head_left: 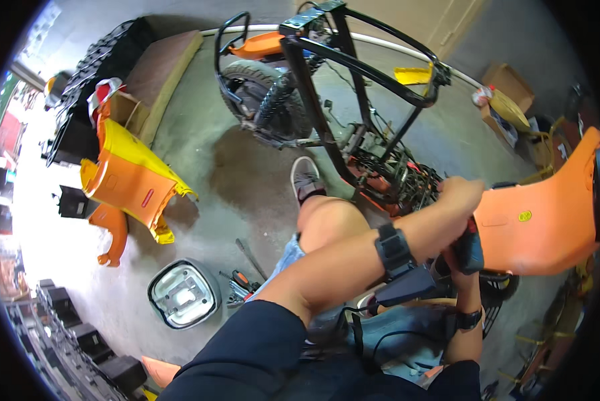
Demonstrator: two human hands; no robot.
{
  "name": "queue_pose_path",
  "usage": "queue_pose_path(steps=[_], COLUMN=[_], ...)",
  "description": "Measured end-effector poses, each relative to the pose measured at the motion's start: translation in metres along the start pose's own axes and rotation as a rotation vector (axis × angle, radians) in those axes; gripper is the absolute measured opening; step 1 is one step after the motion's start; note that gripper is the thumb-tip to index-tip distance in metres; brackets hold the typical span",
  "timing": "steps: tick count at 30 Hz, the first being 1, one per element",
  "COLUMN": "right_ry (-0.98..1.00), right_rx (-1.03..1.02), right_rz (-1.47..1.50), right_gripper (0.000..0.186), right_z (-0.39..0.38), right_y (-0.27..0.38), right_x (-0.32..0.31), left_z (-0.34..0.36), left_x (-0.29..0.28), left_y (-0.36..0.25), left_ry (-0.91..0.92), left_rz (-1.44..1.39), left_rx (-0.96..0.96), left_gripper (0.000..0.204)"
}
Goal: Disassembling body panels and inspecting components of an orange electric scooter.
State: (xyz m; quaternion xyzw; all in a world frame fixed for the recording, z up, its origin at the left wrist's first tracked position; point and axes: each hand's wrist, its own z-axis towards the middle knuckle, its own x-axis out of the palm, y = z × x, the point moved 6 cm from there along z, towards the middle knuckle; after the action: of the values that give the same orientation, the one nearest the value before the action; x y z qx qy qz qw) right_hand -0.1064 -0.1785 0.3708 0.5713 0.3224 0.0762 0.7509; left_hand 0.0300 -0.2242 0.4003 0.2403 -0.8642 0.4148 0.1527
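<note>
Right now the left hand (463, 192) is in by the black tubular metal motorbike frame (316, 100), fingers hidden, so I can't tell its grip; the right hand (457, 266) is up against a dark teal-and-black object (472, 250), its hold unclear too. A curved orange plastic panel (507, 230) sits just right of them. Underfoot, grey-green concrete floor (223, 230), dark-stained near the black rubber-tyred wheel (250, 77). Over left: orange-and-yellow plastic panels (136, 184), a rounded silver-lined tub (183, 294), scattered hand tools (241, 277).
</note>
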Motion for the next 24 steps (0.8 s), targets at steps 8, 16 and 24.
queue_pose_path(steps=[8,16,24], right_ry=[0.266,0.994,0.546], right_rx=[0.326,0.388,0.420], right_rz=[-0.197,-0.912,-0.761], right_gripper=[0.057,0.024,0.076], right_z=[-0.036,-0.061,-0.085], right_y=[-0.005,-0.114,-0.212], right_x=[-0.001,0.161,0.256], left_z=[-0.022,-0.035,-0.038], left_x=[-0.030,-0.047,-0.066], left_y=[-0.068,-0.069,-0.062], left_ry=[0.196,0.201,0.119], left_rz=[0.021,-0.021,0.160], left_rx=[0.478,0.319,0.308], left_gripper=[0.034,0.022,0.024])
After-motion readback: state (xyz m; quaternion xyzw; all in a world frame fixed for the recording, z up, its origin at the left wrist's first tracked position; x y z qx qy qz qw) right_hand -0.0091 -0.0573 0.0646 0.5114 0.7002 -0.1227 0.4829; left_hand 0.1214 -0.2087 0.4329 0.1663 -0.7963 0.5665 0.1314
